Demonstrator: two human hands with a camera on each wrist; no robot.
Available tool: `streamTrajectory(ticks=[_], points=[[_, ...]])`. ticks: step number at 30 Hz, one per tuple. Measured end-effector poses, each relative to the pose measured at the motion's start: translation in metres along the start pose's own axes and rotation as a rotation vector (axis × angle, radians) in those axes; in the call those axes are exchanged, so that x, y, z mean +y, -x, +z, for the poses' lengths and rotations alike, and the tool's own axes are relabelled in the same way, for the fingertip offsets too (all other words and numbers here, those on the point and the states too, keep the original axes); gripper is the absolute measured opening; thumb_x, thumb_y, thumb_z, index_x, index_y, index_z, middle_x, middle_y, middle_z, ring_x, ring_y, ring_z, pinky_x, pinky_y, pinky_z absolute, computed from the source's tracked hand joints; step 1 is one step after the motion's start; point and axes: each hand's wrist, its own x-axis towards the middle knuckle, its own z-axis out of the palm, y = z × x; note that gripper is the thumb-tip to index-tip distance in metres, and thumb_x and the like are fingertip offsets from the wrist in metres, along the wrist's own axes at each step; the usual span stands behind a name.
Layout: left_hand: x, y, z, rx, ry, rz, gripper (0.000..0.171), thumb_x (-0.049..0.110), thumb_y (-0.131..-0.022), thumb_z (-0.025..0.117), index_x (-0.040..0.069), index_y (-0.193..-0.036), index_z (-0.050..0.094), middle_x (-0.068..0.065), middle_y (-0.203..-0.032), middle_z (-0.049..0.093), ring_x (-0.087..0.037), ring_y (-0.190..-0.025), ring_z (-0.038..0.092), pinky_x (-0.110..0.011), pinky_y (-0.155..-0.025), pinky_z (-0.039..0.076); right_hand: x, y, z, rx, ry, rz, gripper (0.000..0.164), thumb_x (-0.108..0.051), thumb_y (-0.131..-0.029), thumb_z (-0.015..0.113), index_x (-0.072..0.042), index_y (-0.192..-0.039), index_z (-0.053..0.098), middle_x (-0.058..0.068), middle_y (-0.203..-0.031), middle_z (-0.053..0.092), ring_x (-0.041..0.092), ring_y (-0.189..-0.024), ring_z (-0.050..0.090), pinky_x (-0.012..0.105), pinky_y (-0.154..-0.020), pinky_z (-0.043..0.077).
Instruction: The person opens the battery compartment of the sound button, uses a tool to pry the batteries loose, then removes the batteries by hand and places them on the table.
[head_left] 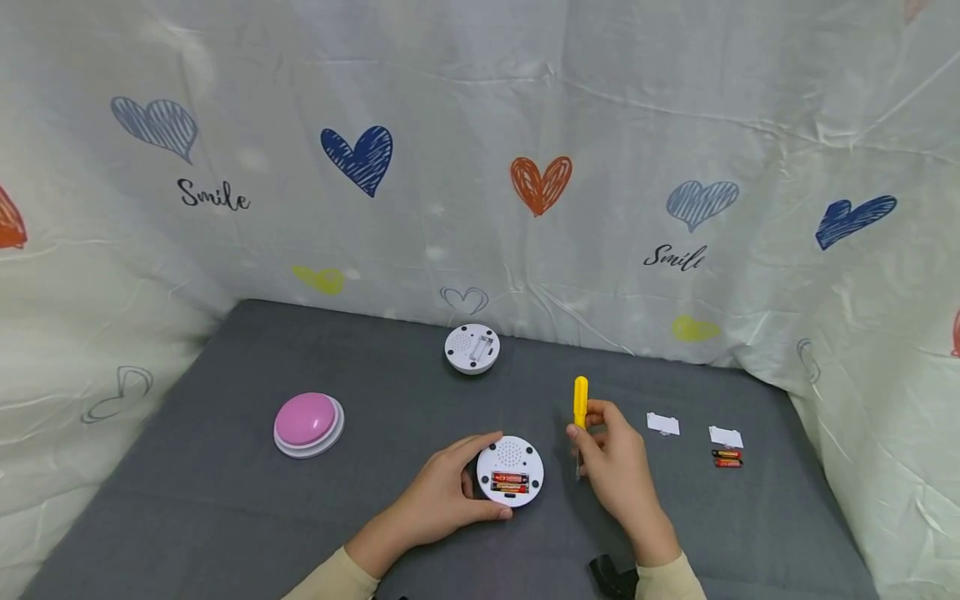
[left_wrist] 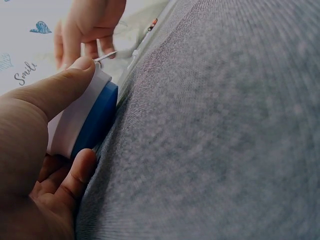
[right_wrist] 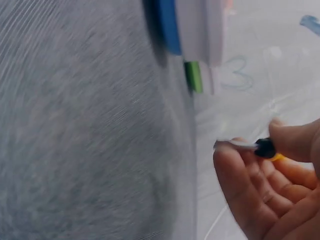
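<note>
My left hand [head_left: 442, 492] grips a round white push-button device [head_left: 512, 450] by its rim, thumb and fingers on opposite sides. It lies upside down, its blue button [left_wrist: 97, 122] beneath, as the left wrist view shows. Two red-and-black batteries [head_left: 510, 482] sit side by side in its uncovered compartment. Just right of the device, my right hand [head_left: 618, 467] holds a screwdriver [head_left: 581, 400] with a yellow handle. The handle points up and away, and the metal shaft [right_wrist: 237, 145] runs past my fingers towards the table.
Another upturned white device [head_left: 471, 350], its battery slot uncovered, lies at the back; its button [right_wrist: 193, 77] is green. A pink button device [head_left: 306, 421] sits left. To the right lie two white battery covers [head_left: 663, 424] and loose batteries [head_left: 727, 458]. A black object [head_left: 611, 577] is by my right wrist.
</note>
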Motion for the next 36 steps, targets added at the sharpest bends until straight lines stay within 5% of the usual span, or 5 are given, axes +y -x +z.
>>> streamTrajectory(ticks=[11,15,22,31,36], points=[[0.0,0.0,-0.001,-0.013,0.006,-0.007,0.097,0.038,-0.079,0.102,0.013,-0.16,0.055,0.004,-0.142,0.063,-0.008,-0.064,0.06,-0.027,-0.061,0.054,-0.02,0.016,0.004,-0.042,-0.461,-0.127,0.036,0.009,-0.104,0.066,0.003,-0.132,0.046,0.029,-0.111,0.062,0.041,-0.086,0.076,0.049,-0.068,0.066],[0.0,0.0,-0.001,-0.015,0.005,-0.006,0.097,0.039,-0.079,0.102,0.012,-0.16,0.055,0.003,-0.143,0.063,-0.009,-0.065,0.06,-0.028,-0.061,0.054,-0.02,0.021,0.011,-0.089,-0.501,-0.181,0.032,0.011,-0.104,0.064,0.003,-0.128,0.044,0.024,-0.108,0.06,0.04,-0.087,0.076,0.052,-0.069,0.066],[-0.001,0.001,-0.001,-0.016,0.005,-0.01,0.097,0.04,-0.079,0.101,0.014,-0.16,0.055,0.0,-0.144,0.063,-0.009,-0.064,0.06,-0.028,-0.06,0.054,-0.018,0.027,0.018,-0.151,-0.478,-0.224,0.032,0.015,-0.101,0.064,0.007,-0.125,0.044,0.038,-0.11,0.053,0.042,-0.091,0.075,0.048,-0.072,0.067],[0.001,0.001,-0.002,-0.021,0.008,-0.017,0.097,0.039,-0.079,0.101,0.014,-0.16,0.055,0.001,-0.145,0.063,-0.009,-0.063,0.059,-0.028,-0.06,0.054,-0.015,0.032,0.021,-0.153,-0.449,-0.225,0.032,0.015,-0.1,0.067,0.002,-0.122,0.048,0.035,-0.11,0.056,0.043,-0.093,0.073,0.047,-0.075,0.066],[0.002,0.001,-0.002,-0.023,0.012,-0.019,0.097,0.038,-0.08,0.101,0.013,-0.161,0.054,0.002,-0.145,0.063,-0.009,-0.064,0.06,-0.028,-0.06,0.054,-0.01,0.035,0.023,-0.135,-0.545,-0.19,0.027,0.015,-0.101,0.062,0.006,-0.119,0.044,0.039,-0.109,0.054,0.039,-0.094,0.074,0.05,-0.077,0.066]])
